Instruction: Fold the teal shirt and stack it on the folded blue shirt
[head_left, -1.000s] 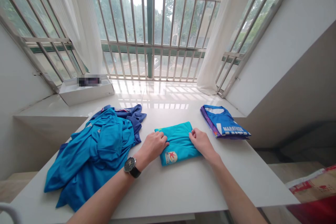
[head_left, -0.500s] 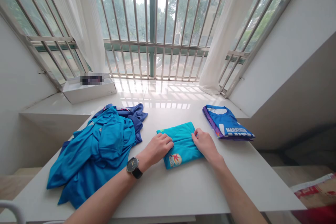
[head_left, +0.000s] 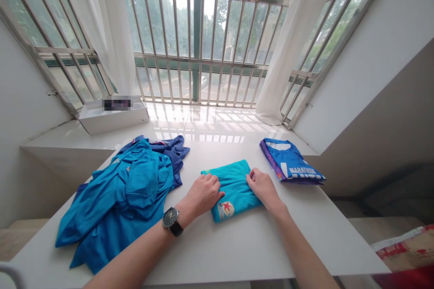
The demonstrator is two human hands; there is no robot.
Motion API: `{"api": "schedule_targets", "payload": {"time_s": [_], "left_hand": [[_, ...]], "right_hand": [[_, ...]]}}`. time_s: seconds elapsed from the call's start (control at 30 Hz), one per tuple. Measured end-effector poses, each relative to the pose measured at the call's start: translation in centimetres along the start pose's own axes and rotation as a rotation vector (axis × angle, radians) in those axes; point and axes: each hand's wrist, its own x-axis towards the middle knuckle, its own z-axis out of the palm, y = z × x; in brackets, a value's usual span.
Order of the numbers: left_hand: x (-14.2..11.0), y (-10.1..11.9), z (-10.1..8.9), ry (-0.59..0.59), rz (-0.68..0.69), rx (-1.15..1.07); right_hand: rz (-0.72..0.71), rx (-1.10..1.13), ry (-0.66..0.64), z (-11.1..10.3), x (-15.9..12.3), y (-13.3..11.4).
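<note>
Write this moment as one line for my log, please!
left hand: on folded turquoise shirt | right hand: same shirt | nearby: crumpled blue shirts

Two hands show, a left hand (head_left: 202, 195) wearing one wristwatch (head_left: 171, 220) and a right hand (head_left: 263, 188). One table (head_left: 237, 253) carries two folded shirts, one turquoise shirt (head_left: 235, 185) and one blue marathon shirt (head_left: 290, 162), plus one crumpled blue heap (head_left: 117, 194), apparently two garments. Two white curtains (head_left: 115, 40) hang behind one white box (head_left: 113, 122).

White table (head_left: 237, 244) holds crumpled shirts (head_left: 118, 198), teal bundle (head_left: 233, 187), folded marathon shirt (head_left: 290, 162).
</note>
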Motion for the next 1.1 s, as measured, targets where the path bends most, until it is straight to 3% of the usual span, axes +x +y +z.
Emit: {"api": "schedule_targets", "payload": {"time_s": [0.37, 1.1], "left_hand": [[-0.1, -0.3, 0.4, 0.051, 0.029, 0.047], [-0.4, -0.7, 0.8, 0.063, 0.079, -0.089]], "right_hand": [[0.005, 0.013, -0.02, 0.2, 0.2, 0.4], [0.001, 0.01, -0.03, 0.0, 0.1, 0.2]]}}
